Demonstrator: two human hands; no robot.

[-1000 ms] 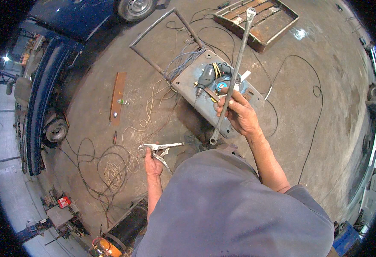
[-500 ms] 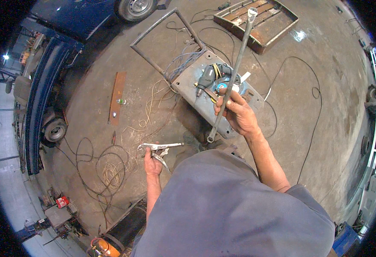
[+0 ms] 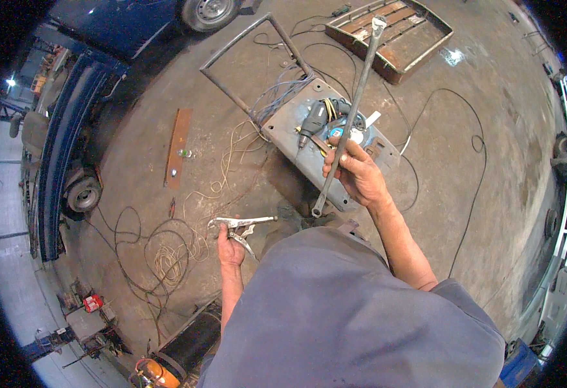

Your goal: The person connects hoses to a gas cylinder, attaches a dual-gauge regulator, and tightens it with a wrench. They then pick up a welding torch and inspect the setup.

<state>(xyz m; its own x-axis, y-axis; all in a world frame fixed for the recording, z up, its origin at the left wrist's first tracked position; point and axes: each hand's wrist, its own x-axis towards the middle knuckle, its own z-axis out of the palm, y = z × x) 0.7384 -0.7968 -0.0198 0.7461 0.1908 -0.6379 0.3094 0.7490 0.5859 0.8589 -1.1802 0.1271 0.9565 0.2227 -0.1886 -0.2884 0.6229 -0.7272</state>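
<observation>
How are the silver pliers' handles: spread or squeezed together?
Spread: on the silver pliers, the upper handle points right, while the lower handle slants down and away.

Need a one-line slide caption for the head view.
Left hand holding locking pliers, right hand gripping a long ring-ended wrench, above a workshop floor with a drill on a gray platform.

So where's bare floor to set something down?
Widest: right of the looped black cable. Smaller: between that cable and the grey trolley, and between the rusty strip and the blue bodywork. Crowded: the trolley's top around the drill, beyond the right hand, and lower left under coiled cords.
</observation>
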